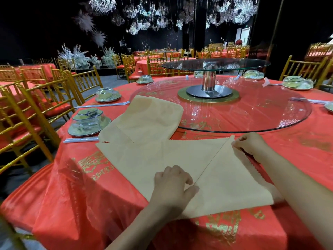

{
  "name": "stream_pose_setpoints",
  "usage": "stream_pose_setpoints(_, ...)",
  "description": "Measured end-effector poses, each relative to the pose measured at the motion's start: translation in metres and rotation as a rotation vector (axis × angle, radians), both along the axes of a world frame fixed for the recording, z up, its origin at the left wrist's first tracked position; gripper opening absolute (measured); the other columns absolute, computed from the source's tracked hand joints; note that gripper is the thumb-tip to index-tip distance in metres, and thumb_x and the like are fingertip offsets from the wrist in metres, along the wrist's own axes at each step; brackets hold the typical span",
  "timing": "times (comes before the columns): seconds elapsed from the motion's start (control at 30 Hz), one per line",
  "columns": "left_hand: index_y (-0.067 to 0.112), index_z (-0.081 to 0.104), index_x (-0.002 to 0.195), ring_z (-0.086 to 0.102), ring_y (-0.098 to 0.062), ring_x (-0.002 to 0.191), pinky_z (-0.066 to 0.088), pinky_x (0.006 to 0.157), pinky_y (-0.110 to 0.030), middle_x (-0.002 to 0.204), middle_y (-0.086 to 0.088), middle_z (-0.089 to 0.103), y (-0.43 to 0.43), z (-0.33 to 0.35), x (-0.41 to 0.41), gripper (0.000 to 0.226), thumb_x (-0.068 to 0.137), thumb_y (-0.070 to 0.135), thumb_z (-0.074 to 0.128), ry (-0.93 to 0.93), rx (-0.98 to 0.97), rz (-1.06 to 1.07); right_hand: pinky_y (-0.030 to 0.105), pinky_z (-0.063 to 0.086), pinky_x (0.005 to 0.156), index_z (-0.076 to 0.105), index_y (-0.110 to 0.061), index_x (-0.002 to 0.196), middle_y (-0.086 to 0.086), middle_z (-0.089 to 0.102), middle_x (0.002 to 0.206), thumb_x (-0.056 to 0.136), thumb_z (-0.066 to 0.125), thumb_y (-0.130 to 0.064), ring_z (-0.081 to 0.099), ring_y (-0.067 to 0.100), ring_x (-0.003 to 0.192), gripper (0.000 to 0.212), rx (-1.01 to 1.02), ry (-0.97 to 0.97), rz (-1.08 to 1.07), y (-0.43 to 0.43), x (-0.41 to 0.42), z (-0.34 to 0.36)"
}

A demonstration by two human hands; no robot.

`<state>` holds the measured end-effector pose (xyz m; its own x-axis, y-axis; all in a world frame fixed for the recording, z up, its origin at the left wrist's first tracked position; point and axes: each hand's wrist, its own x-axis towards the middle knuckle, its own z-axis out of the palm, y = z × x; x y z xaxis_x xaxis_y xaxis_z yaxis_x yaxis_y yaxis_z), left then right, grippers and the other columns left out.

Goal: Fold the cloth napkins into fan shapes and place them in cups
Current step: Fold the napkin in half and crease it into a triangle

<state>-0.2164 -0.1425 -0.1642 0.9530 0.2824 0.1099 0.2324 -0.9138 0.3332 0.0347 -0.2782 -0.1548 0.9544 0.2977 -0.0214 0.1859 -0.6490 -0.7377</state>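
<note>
A beige cloth napkin (pixel 158 159) lies spread on the red table near the front edge, with its right part folded over along a diagonal crease. My left hand (pixel 173 183) presses down on the near end of that crease. My right hand (pixel 252 145) pinches the far corner of the folded flap. A stack of more beige napkins (pixel 149 118) rests behind it, partly on the glass turntable. A wrapped place setting (pixel 89 121) with an upturned glass cup sits at the left.
A large glass turntable (pixel 252 112) covers the table middle, with a raised glass lazy Susan (pixel 216 64) on a metal post. More wrapped place settings (pixel 107 95) ring the table rim. Wrapped chopsticks (pixel 81 140) lie left of the napkin. Gold chairs (pixel 36 98) stand around.
</note>
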Motion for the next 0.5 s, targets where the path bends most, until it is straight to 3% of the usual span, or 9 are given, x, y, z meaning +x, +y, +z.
stream_pose_setpoints(0.1, 0.029, 0.059, 0.088, 0.041, -0.013, 0.112, 0.026, 0.092, -0.030, 0.105, 0.010, 0.046, -0.002, -0.002, 0.008, 0.022, 0.091, 0.045, 0.045, -0.043, -0.090, 0.055, 0.027, 0.030, 0.055, 0.053, -0.010, 0.052, 0.009, 0.045, 0.059, 0.080, 0.066, -0.006, 0.038, 0.019, 0.056, 0.031, 0.020, -0.007, 0.019, 0.002, 0.000, -0.003)
stream_pose_setpoints(0.17, 0.031, 0.048, 0.072, 0.042, -0.012, 0.109, 0.026, 0.090, -0.029, 0.101, 0.011, 0.044, -0.002, -0.007, 0.010, 0.021, 0.091, 0.041, 0.048, -0.038, -0.135, 0.058, 0.027, 0.028, 0.052, 0.053, -0.010, 0.054, 0.009, 0.045, 0.058, 0.081, 0.067, -0.006, 0.037, 0.019, 0.055, 0.030, 0.020, -0.009, 0.028, 0.003, 0.000, -0.004)
stream_pose_setpoints(0.27, 0.032, 0.038, 0.061, 0.042, -0.012, 0.107, 0.024, 0.084, -0.028, 0.101, 0.011, 0.045, -0.003, -0.010, 0.010, 0.019, 0.074, 0.047, 0.037, -0.039, -0.165, 0.042, 0.028, 0.031, 0.054, 0.053, -0.011, 0.052, 0.008, 0.048, 0.056, 0.080, 0.066, -0.008, 0.041, 0.021, 0.055, 0.032, -0.052, -0.032, 0.018, 0.004, 0.000, -0.005)
stream_pose_setpoints(0.4, 0.031, 0.043, 0.071, 0.041, -0.012, 0.107, 0.023, 0.081, -0.028, 0.101, 0.011, 0.044, -0.003, -0.012, 0.010, 0.023, 0.067, 0.050, 0.032, -0.030, -0.133, 0.049, 0.028, 0.038, 0.059, 0.057, -0.015, 0.051, 0.006, 0.053, 0.053, 0.078, 0.064, -0.007, 0.049, 0.024, 0.058, 0.028, -0.140, -0.038, -0.030, 0.007, 0.000, -0.007)
stream_pose_setpoints(0.5, 0.029, 0.050, 0.110, 0.038, -0.013, 0.115, 0.024, 0.088, -0.028, 0.117, 0.011, 0.044, -0.005, -0.011, 0.013, 0.058, 0.066, 0.054, 0.021, -0.075, -0.033, -0.038, 0.027, 0.036, 0.055, 0.060, -0.014, 0.054, 0.008, 0.055, 0.057, 0.077, 0.062, -0.006, 0.049, 0.024, 0.057, 0.024, -0.178, -0.051, -0.045, 0.008, 0.001, -0.009)
